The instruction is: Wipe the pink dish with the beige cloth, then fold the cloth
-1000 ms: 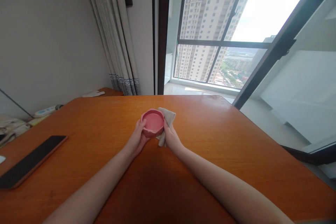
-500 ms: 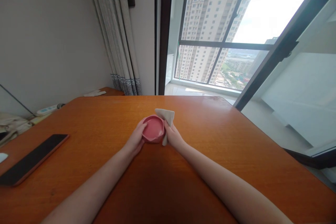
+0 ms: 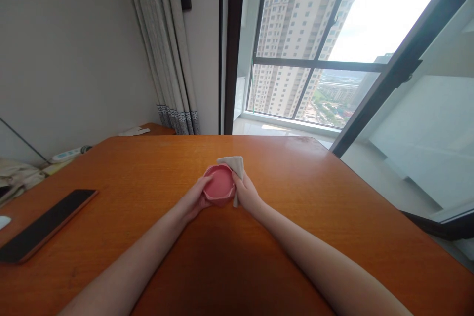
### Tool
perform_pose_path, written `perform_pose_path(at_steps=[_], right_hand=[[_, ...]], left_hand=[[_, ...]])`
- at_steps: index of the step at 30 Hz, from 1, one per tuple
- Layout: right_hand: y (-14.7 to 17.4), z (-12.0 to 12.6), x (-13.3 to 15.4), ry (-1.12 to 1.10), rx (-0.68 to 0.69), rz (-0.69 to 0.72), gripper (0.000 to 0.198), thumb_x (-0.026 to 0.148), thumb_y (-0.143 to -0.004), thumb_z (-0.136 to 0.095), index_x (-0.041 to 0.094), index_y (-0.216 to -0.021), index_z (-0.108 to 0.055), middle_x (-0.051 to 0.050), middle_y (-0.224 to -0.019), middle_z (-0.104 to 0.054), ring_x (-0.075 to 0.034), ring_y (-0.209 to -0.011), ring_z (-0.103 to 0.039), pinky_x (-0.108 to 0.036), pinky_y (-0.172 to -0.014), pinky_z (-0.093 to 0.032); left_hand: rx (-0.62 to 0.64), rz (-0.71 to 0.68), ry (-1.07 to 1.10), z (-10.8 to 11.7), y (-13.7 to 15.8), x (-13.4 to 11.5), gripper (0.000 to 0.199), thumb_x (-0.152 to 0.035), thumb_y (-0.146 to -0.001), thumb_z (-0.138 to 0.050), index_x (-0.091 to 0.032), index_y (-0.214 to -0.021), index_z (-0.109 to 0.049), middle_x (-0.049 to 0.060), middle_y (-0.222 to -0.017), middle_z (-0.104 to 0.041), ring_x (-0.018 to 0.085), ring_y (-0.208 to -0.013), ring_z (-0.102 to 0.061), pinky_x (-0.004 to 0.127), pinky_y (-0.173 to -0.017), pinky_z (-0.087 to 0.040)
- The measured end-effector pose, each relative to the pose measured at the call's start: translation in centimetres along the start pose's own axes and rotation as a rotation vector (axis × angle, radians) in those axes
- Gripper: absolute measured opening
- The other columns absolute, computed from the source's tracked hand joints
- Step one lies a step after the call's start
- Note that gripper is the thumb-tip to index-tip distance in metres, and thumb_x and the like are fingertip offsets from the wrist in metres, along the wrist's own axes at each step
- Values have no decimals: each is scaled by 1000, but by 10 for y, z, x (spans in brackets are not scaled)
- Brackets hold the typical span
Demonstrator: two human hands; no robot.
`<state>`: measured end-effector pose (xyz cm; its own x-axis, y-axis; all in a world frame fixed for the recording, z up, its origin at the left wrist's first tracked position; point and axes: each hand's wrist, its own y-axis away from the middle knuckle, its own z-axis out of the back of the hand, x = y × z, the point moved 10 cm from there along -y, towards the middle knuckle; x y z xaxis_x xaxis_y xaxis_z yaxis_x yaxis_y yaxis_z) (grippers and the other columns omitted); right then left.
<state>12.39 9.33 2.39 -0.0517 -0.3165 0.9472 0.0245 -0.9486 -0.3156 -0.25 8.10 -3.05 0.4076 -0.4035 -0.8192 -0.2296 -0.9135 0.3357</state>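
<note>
A pink, shallow dish with an angular outer wall [image 3: 219,182] is held over the wooden table [image 3: 229,266], its hollow side tilted toward me. My left hand [image 3: 196,196] grips its left side, thumb over the rim and fingers underneath. At the dish's right side, my right hand [image 3: 247,191] is closed on a light grey cloth [image 3: 236,164] and presses it against the rim. Part of the cloth stands up above the thumb, and a corner hangs below the hand. The fingers of the right hand are mostly hidden behind cloth and dish.
A long black pad with a reddish edge [image 3: 48,222] lies on the table's left side, beside a small white object [image 3: 4,221]. Past the left edge is a white power strip [image 3: 66,154]. A grey curtain [image 3: 163,49] and a large window [image 3: 314,62] stand beyond the table.
The dish has shifted slightly right and turned a little in my hands. My right hand and the cloth have moved slightly along its right rim.
</note>
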Motion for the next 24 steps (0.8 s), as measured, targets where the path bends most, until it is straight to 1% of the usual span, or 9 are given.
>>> perform_pose_path(at_steps=[2,6,8,10,13,16,18,20,24], right_hand=[[1,-5,0,-7,32,-18,42,43,-87,-42,18,-118,-55,-7,-120,-58,-24,-116,-49,-40,-106,-31],[14,-17,12,-6,15,36,51,43,-90,-37,20,-135,-38,-7,-138,-42,-21,-129,-36,-39,-111,-22],[21,-24,22,15,16,93,55,41,-90,-38,23,-140,-29,-5,-145,-31,-19,-133,-28,-37,-113,-18],[22,-22,24,15,-8,102,55,39,-89,-40,23,-141,-27,-4,-146,-29,-19,-134,-27,-36,-113,-18],[12,-6,13,-1,-60,47,48,37,-89,-39,21,-133,-40,-6,-136,-44,-20,-125,-40,-37,-110,-25],[0,2,6,51,-3,57,40,34,-87,-41,20,-124,-51,-5,-124,-55,-21,-117,-47,-38,-106,-30],[-2,-1,5,93,54,90,39,33,-86,-43,21,-123,-52,-5,-124,-54,-21,-118,-46,-38,-108,-28],[2,-7,5,103,72,97,42,35,-87,-42,23,-127,-48,-5,-128,-51,-20,-122,-43,-38,-110,-25],[17,-20,16,54,38,92,52,38,-88,-43,26,-138,-34,-4,-141,-37,-20,-132,-31,-41,-113,-19]], left_hand=[[-61,-15,-17,8,-3,-1,42,-34,-75,-61,-17,-114,-56,10,-103,-65,20,-82,-64,31,-62,-54],[-193,-237,58,22,-5,-17,34,-31,-77,-55,-16,-107,-59,7,-103,-64,17,-85,-61,26,-69,-51],[-192,-320,75,23,-4,-22,34,-31,-77,-55,-17,-107,-58,6,-106,-63,17,-90,-60,27,-75,-50],[-156,-377,25,19,-2,-27,35,-32,-76,-57,-19,-108,-56,4,-107,-61,17,-93,-58,27,-76,-49],[-95,-343,-99,15,-1,-26,37,-41,-75,-59,-20,-105,-55,3,-100,-60,17,-87,-58,28,-71,-49],[-32,-239,-201,13,-5,-18,43,-47,-73,-61,-19,-105,-54,4,-96,-61,17,-82,-58,29,-67,-49],[-21,-255,-241,13,-7,-21,46,-45,-71,-65,-19,-107,-55,5,-101,-61,18,-87,-58,28,-72,-47],[-71,-303,-220,17,-8,-26,43,-44,-71,-65,-18,-104,-58,6,-104,-62,18,-91,-57,26,-76,-46],[-163,-286,-5,22,-6,-25,38,-44,-76,-60,-20,-105,-57,4,-105,-62,17,-88,-58,26,-71,-48]])
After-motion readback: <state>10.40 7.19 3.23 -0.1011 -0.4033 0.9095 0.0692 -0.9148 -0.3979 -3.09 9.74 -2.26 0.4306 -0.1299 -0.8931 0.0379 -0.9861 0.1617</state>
